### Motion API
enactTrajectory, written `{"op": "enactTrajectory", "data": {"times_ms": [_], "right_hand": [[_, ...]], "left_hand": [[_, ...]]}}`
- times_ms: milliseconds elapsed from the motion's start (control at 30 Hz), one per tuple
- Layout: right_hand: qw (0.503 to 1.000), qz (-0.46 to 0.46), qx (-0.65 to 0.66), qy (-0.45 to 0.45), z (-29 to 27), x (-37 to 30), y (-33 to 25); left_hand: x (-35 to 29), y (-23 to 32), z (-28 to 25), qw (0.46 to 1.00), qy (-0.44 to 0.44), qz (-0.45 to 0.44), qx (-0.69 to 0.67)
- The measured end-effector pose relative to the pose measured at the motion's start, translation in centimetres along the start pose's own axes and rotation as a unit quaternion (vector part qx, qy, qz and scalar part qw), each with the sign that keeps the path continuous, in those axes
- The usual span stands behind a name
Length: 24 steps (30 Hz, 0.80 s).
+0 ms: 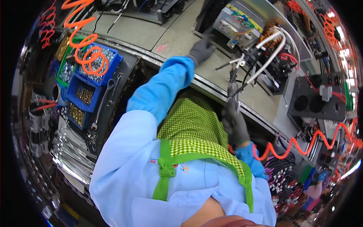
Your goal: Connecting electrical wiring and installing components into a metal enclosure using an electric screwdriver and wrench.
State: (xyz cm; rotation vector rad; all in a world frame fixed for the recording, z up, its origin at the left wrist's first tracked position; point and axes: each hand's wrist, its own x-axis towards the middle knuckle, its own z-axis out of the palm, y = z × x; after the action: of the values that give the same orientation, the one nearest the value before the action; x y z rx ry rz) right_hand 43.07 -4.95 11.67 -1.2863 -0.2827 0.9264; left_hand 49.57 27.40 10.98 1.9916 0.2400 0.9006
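Observation:
My left hand point(202, 50), in a dark grey glove and blue sleeve cover, reaches over the bench beside an open-sided metal unit point(240, 26). Its fingers are stretched out and apart, with nothing visible in them. My right hand point(234, 123), gloved alike, is closed round a long, slender dark tool point(233, 92) near the bench's front edge. The tool's narrow end points away from me, toward loose cable ends. What kind of tool it is does not show clearly. Thick white cables point(270, 39) arch over the unit's right side, near a copper-coloured coil point(269, 34).
Blue bins point(85, 92) of screws and fittings stand at left, with a wrench point(104, 102) alongside. Orange coiled hoses hang at upper left point(81, 41) and by my right wrist point(291, 147). A black panel with round openings point(315, 96) sits at right.

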Motion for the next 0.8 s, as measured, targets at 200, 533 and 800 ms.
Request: {"op": "enactTrajectory", "data": {"times_ms": [200,533,800], "right_hand": [[0.844,-0.06,-0.532,0.023,-16.4,-7.3,-6.7],[0.628,-0.227,-0.74,-0.08,-17.2,9.5,-6.0],[0.594,-0.26,-0.76,0.04,-7.4,9.4,-8.5]], "left_hand": [[-9.7,11.7,-7.8,0.927,0.161,0.04,-0.335],[-13.5,12.5,12.6,0.97,-0.203,0.133,0.003],[-6.3,2.0,8.2,0.914,-0.001,0.088,0.396]]}}
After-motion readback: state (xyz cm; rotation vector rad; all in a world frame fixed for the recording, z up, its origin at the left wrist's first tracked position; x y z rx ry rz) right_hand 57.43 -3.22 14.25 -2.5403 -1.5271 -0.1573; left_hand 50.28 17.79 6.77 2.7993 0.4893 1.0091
